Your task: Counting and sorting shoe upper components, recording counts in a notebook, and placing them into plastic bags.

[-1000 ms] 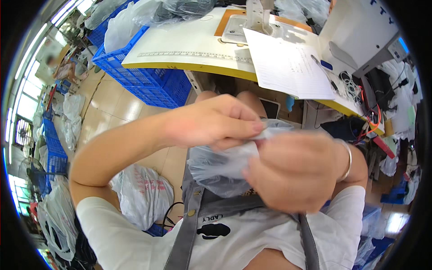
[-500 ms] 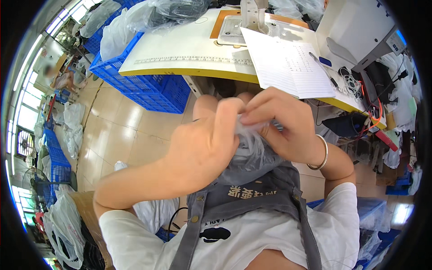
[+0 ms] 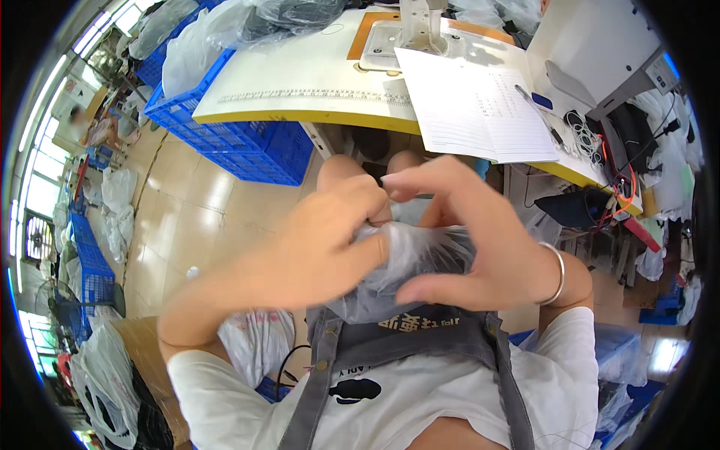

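A clear plastic bag [image 3: 409,251] with something grey or dark in it lies in my lap, against the grey apron [image 3: 390,330]. My left hand [image 3: 330,244] is closed on the gathered plastic near the bag's top; the hand is slightly blurred. On the bag's other side, my right hand [image 3: 487,240], with a bangle at its wrist, is curved open. Its thumb and forefinger are well apart, the forefinger's tip close to my left knuckles and the thumb over the bag's near side. Some right fingers are partly hidden behind the plastic.
Ahead stands a white worktable [image 3: 300,97] with a yellow edge, a machine base [image 3: 386,49] and an open notebook [image 3: 480,112]. Blue crates [image 3: 255,154] stand at its left. A coiled white cable [image 3: 585,139] lies right. Far left, a person [image 3: 97,131] sits.
My hands were together, pinching the bag's top. Now the right hand has opened and spread, and the left has shifted slightly left and lower, still on the plastic.
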The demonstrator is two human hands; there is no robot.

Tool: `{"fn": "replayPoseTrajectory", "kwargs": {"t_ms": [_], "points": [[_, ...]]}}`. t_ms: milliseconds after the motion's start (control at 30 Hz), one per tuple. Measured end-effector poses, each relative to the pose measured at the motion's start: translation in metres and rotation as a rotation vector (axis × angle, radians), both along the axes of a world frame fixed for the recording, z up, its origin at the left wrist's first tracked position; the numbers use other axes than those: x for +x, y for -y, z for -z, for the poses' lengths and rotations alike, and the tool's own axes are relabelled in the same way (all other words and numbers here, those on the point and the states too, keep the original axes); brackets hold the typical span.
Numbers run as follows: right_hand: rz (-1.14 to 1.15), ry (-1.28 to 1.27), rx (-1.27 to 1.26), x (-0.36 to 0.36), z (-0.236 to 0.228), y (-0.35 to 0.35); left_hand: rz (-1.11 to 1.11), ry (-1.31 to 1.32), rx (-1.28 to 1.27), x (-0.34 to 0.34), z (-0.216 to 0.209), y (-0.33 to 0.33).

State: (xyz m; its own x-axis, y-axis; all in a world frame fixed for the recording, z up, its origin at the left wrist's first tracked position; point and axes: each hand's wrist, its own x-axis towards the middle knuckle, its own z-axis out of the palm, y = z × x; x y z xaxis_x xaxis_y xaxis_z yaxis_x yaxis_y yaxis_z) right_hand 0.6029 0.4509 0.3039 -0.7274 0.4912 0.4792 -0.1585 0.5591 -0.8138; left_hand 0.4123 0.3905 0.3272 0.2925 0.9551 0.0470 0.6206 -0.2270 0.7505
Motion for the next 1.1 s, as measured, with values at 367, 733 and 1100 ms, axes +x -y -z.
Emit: {"fn": "replayPoseTrajectory", "kwargs": {"t_ms": [367,733,1100], "points": [[0.299,0.139,0.590,-0.015,0.002,0.003,-0.081,0.795,-0.634,-0.006,-0.014,-0.002],[0.057,0.079,0.981,-0.012,-0.015,-0.013,0.161,0.397,-0.410,-0.023,-0.021,-0.008],[0.024,0.163,1.063,0.016,-0.011,-0.013,0.382,-0.600,0.766,-0.049,0.004,-0.018]]}}
